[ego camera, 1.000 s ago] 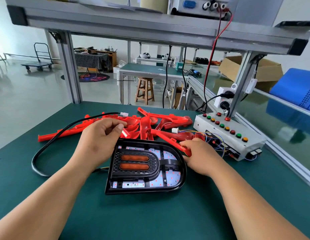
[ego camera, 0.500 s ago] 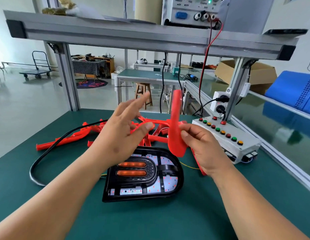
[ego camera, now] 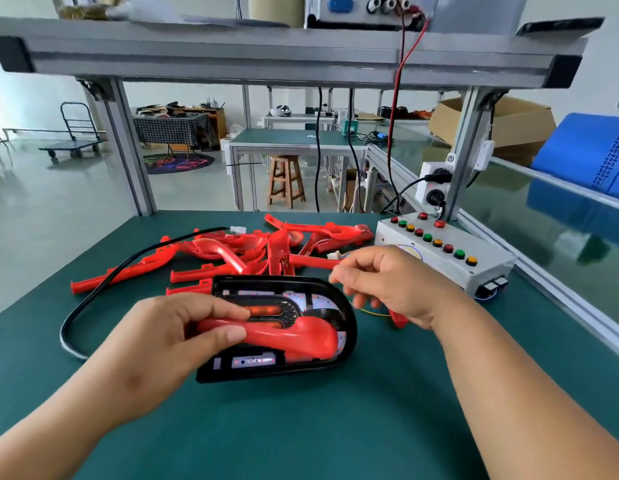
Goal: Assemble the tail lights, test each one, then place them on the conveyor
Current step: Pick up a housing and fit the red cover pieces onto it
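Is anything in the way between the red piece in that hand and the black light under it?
Nothing visible is. The left hand grips the red lens right over the black housing. The right hand hovers off to the side, not between them.

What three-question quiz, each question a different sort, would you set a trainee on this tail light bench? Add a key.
1. True or false: the left hand grips a red lens over the black housing.
2. The button box stands: A) left of the housing, B) right of the housing, C) on the top shelf.
3. What colour is the bench mat?
Key: 1 true; 2 B; 3 green.
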Action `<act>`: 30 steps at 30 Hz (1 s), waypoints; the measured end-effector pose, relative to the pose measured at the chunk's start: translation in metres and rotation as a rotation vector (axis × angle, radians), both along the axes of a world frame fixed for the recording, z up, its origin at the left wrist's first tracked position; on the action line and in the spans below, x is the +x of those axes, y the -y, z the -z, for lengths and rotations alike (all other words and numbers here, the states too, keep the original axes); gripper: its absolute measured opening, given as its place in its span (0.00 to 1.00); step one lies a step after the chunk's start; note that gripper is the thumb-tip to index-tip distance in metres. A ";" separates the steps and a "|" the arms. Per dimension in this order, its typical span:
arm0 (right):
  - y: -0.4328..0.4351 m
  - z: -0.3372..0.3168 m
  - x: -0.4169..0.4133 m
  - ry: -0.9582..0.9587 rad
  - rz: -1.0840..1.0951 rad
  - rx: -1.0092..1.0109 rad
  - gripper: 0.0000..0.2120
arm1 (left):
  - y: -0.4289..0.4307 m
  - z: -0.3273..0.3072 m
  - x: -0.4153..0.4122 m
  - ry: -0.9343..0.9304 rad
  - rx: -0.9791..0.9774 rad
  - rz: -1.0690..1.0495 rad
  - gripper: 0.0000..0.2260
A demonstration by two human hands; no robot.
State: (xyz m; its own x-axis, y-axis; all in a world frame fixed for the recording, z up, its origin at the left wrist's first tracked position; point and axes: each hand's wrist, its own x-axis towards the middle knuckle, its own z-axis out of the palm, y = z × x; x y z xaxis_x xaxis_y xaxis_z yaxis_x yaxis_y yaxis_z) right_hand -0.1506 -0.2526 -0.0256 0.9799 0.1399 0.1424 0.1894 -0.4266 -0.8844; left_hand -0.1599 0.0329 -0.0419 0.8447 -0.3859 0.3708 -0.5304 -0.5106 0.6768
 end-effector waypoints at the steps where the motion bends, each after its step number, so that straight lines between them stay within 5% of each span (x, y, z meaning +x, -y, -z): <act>1: 0.004 0.001 0.000 -0.043 0.008 -0.067 0.08 | 0.000 0.002 -0.002 0.003 0.011 -0.006 0.12; 7: 0.009 0.008 -0.002 -0.256 -0.135 -0.244 0.15 | 0.003 0.010 -0.003 0.167 0.144 -0.006 0.04; 18: 0.008 0.016 0.003 -0.287 -0.170 -0.241 0.17 | -0.002 0.026 -0.001 0.313 0.327 0.058 0.15; 26: 0.005 0.019 0.003 -0.373 -0.085 -0.191 0.25 | -0.007 0.033 0.001 0.096 0.117 0.017 0.06; 30: 0.002 0.017 0.002 -0.435 0.011 -0.143 0.44 | -0.006 0.035 -0.005 -0.242 -0.095 -0.032 0.15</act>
State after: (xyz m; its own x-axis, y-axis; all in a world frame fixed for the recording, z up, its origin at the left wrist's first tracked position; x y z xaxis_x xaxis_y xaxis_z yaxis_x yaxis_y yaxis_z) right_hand -0.1485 -0.2546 -0.0430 0.9459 0.1180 -0.3023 -0.1912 -0.5502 -0.8129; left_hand -0.1650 0.0388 -0.0770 0.9243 -0.3311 0.1900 -0.3323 -0.4528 0.8274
